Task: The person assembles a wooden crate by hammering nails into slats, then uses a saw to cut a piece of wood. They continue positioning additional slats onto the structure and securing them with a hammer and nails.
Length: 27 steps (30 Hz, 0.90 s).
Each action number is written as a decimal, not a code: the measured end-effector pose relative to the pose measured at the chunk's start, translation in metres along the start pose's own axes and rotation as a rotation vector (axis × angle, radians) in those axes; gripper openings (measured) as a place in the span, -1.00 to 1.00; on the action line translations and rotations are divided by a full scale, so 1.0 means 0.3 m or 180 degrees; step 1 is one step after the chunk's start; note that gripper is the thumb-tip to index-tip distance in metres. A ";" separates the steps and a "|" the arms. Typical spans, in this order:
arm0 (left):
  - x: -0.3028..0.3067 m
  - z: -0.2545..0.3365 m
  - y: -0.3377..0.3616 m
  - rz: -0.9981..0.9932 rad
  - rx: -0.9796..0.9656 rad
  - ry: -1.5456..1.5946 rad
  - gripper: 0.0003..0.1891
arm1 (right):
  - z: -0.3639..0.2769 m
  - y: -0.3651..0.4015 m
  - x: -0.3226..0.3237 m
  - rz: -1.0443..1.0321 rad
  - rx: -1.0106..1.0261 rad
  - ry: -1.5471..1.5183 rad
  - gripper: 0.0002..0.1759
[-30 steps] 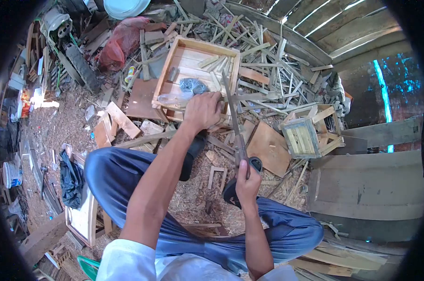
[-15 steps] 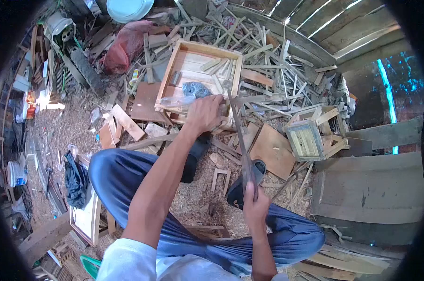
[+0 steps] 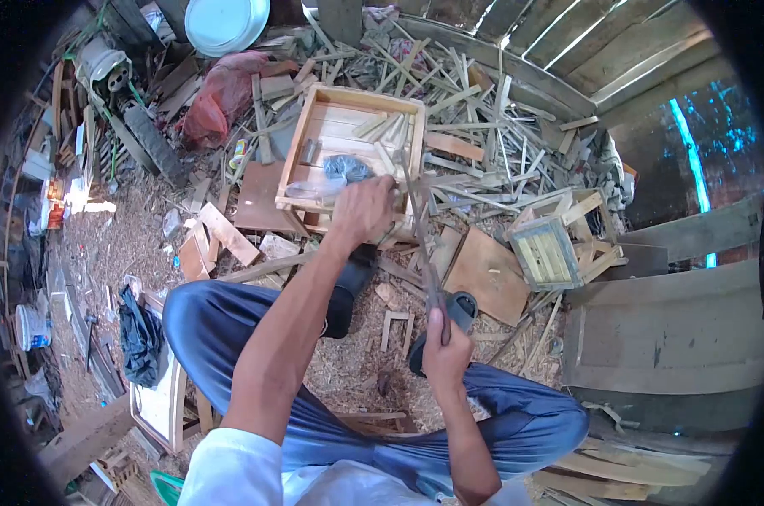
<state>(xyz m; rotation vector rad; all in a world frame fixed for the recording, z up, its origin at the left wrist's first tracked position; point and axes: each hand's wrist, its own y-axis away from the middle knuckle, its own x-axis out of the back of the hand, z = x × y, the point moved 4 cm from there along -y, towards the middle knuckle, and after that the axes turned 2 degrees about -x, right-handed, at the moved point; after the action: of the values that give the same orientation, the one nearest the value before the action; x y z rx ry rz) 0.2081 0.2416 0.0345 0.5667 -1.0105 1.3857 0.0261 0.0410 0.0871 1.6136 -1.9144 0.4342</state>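
My right hand is wrapped around the handle of a hand saw, whose long blade points away from me past the box's near right corner. My left hand is closed at the near edge of a shallow wooden box, just left of the blade. Its fingers press down on a piece of wood, mostly hidden beneath them. Inside the box lie several short wooden strips, a clear plastic bag and a dark blue bundle.
Many loose wood strips are heaped behind and right of the box. A small wooden frame stands at right, near a flat board. A red plastic bag lies at back left. Shavings cover the floor between my legs.
The saw and my right hand have shifted slightly left and toward me. My left hand stays at the box edge. The whole view has moved a little.
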 end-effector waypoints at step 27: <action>0.033 0.027 0.011 0.0110 -0.0066 -0.0037 -0.83 | -0.066 -0.022 -0.026 0.0235 0.0626 -0.0452 -0.56</action>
<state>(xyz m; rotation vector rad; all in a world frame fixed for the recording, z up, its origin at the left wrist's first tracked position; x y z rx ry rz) 0.2017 0.2405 0.0462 0.5447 -1.0473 1.4022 0.0378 0.0575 0.0967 1.7431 -2.0979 0.5675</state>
